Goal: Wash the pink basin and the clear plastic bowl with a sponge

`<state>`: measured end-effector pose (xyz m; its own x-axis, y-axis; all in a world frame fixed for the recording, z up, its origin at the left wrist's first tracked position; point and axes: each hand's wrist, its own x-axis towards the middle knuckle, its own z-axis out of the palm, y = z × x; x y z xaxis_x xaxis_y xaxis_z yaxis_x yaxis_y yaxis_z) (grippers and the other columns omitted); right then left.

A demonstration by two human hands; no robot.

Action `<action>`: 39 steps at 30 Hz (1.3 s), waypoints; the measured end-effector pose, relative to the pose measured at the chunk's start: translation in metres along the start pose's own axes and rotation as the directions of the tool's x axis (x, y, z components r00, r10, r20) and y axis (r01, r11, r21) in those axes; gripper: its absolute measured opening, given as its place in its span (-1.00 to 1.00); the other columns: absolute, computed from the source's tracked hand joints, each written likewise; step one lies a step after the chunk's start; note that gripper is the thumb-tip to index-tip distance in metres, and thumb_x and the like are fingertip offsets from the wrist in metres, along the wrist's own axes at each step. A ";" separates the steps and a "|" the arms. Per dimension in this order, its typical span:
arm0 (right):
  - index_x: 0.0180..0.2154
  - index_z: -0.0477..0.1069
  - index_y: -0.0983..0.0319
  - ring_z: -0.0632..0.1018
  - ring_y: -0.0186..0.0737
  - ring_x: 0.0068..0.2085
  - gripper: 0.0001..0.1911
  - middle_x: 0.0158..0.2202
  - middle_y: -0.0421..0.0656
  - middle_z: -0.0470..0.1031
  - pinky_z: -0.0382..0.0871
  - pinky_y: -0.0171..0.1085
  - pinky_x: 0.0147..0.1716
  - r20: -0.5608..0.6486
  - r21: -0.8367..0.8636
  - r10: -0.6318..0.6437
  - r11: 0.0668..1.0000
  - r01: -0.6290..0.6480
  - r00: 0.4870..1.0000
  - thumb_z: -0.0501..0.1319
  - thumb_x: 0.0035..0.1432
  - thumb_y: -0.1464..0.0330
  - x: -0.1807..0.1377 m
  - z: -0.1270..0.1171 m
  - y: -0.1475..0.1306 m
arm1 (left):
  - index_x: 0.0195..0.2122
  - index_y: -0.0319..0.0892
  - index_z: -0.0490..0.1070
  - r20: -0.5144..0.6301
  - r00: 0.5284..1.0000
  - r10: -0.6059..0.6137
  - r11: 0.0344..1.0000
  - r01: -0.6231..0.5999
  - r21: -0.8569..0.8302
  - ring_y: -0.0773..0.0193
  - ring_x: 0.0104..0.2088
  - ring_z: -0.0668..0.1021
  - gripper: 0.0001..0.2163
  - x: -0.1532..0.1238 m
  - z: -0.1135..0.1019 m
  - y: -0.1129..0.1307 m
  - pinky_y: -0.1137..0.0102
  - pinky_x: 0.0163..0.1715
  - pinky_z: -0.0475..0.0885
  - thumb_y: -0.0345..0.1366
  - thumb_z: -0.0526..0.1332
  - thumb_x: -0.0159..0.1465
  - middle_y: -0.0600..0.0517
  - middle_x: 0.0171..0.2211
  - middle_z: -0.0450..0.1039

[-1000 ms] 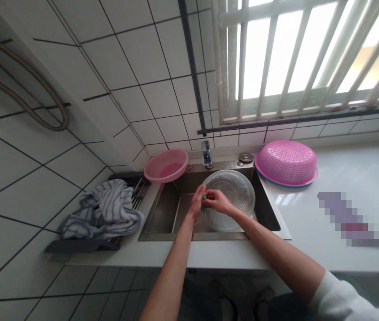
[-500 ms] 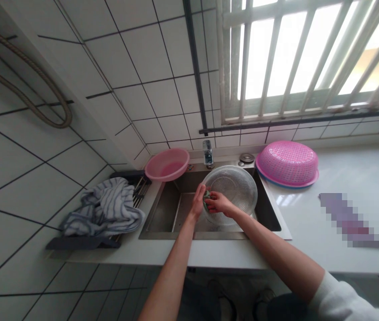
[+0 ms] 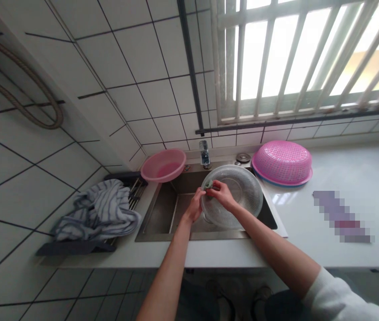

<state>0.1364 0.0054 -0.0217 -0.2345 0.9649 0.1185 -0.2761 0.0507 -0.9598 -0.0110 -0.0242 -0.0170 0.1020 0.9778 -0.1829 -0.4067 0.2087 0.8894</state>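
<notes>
Single head-worn view, forward and down over the sink [image 3: 162, 214], fairly near.

1. The left hand [image 3: 194, 208] and its forearm are bare, with no sleeve in view.
2. The right hand [image 3: 222, 195] is bare too; a white sleeve is pushed up near the elbow.
3. Below, dark trousers and what may be greyish shoes show, dimly.

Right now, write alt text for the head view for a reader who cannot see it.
Over a steel sink, the left hand steadies a clear ribbed bowl while the right hand presses a green scrubber to its rim. A pink basin, an upturned pink colander and a striped towel flank the sink.
</notes>
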 end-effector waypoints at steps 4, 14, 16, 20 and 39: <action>-0.29 0.51 0.22 0.53 -0.18 -0.28 -0.80 -0.32 -0.19 0.56 0.41 -0.29 -0.25 0.192 -0.278 -0.040 0.956 0.093 0.980 0.33 0.02 0.28 -0.005 0.006 0.005 | 0.07 -0.13 0.49 -0.007 0.999 -0.048 0.995 0.047 -0.083 0.10 -0.08 0.67 -0.48 -0.002 -0.004 0.005 0.22 0.02 0.54 0.00 0.48 0.17 -0.01 -0.15 0.64; -0.27 0.41 0.18 0.55 -0.18 -0.24 -0.86 -0.26 -0.18 0.56 0.43 -0.29 -0.20 0.054 -0.433 -0.153 0.887 0.161 0.987 0.26 0.06 0.37 -0.008 0.010 0.006 | 0.14 -0.11 0.55 -0.016 0.998 -0.068 0.998 0.068 -0.001 -0.01 0.10 0.63 -0.41 -0.002 0.000 0.004 0.17 0.12 0.53 0.12 0.46 0.17 -0.11 0.04 0.64; -0.20 0.36 0.16 0.59 -0.17 -0.20 -0.76 -0.19 -0.16 0.57 0.47 -0.27 -0.17 -0.069 -0.324 -0.170 0.936 0.139 0.983 0.30 0.07 0.30 -0.005 0.013 0.006 | 0.17 -0.12 0.54 0.042 0.991 -0.125 0.991 0.127 -0.034 -0.05 0.11 0.62 -0.41 -0.002 0.001 0.003 0.12 0.13 0.52 0.13 0.42 0.22 -0.14 0.07 0.63; -0.13 0.35 0.13 0.62 -0.12 -0.16 -0.63 -0.15 -0.12 0.60 0.52 -0.21 -0.14 -0.146 -0.201 -0.098 0.977 0.068 0.984 0.38 0.02 0.22 -0.002 0.015 0.010 | 0.18 -0.15 0.53 0.085 0.992 -0.091 0.993 0.097 -0.069 -0.05 0.17 0.59 -0.43 -0.001 0.001 0.003 0.12 0.20 0.48 0.10 0.38 0.27 -0.16 0.12 0.60; -0.12 0.39 0.22 0.59 0.01 -0.13 -0.58 -0.14 0.03 0.57 0.35 -0.20 -0.18 -0.133 -0.773 -0.060 0.631 -0.065 0.989 0.42 0.12 0.13 -0.012 0.007 0.019 | 0.16 -0.06 0.56 -0.024 0.994 0.105 0.991 -0.107 -0.076 0.02 0.32 0.47 -0.46 -0.002 0.006 0.009 0.13 0.38 0.27 0.12 0.40 0.25 -0.08 0.17 0.58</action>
<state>0.1278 -0.0069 -0.0392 -0.0917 0.9857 0.1411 0.5612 0.1682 -0.8104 -0.0096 -0.0238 -0.0060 0.0368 0.9945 -0.0984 -0.4833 0.1038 0.8693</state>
